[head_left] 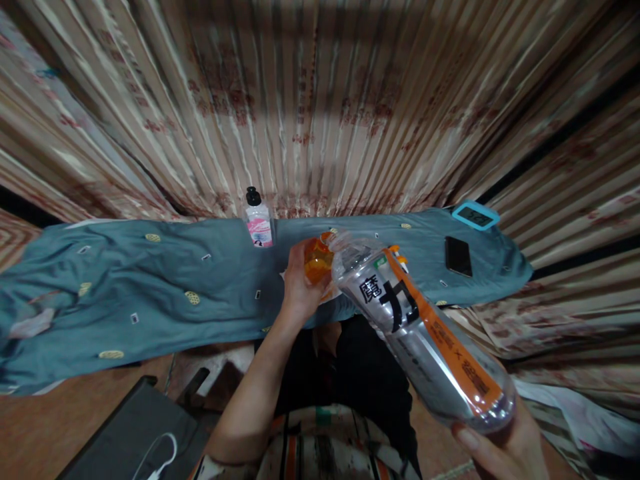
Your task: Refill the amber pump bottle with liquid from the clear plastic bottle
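Note:
My right hand (500,447) grips the base of a large clear plastic bottle (425,333) with an orange label and black characters. The bottle is tilted, its mouth pointing up and left toward a small cup or container of orange liquid (318,261). My left hand (299,283) is wrapped round that orange container and holds it just above the teal cloth (150,293). The bottle's neck touches or nearly touches the container's rim; I cannot tell which.
A small bottle with a black cap and pink label (259,220) stands at the cloth's far edge. A black phone (459,256) and a blue-framed device (475,215) lie at the right. Striped curtains (320,100) hang behind. A dark box with a white cable (145,433) sits lower left.

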`<act>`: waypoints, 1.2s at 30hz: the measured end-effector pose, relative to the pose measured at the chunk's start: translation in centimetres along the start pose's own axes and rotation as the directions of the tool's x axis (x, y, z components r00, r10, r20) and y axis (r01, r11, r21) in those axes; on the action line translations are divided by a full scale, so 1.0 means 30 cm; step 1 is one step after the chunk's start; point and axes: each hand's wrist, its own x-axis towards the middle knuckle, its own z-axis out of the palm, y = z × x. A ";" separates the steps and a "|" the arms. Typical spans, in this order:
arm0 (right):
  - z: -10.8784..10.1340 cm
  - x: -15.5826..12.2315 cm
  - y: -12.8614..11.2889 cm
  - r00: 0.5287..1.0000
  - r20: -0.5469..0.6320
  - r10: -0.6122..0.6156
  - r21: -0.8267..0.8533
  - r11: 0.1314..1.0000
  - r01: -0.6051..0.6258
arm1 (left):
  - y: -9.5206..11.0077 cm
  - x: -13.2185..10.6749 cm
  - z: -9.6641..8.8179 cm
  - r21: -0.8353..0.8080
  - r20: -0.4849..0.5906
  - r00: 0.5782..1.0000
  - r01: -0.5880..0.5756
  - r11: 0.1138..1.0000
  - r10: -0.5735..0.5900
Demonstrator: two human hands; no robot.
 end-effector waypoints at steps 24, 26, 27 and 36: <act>-0.008 0.005 0.015 1.000 -0.005 -0.019 -0.033 0.999 0.019 | -0.013 -0.003 0.003 -0.033 0.005 1.000 0.004 0.999 -0.003; -0.007 0.004 0.010 1.000 -0.001 -0.004 -0.025 1.000 0.004 | -0.013 -0.003 0.003 -0.027 0.004 1.000 0.005 1.000 -0.004; -0.007 0.003 0.008 1.000 0.002 0.007 -0.019 1.000 -0.007 | -0.013 -0.003 0.004 -0.025 0.005 1.000 0.003 1.000 -0.003; -0.001 0.003 0.003 0.999 0.023 0.027 0.012 1.000 -0.028 | -0.009 -0.003 0.006 -0.013 0.006 1.000 0.004 1.000 -0.004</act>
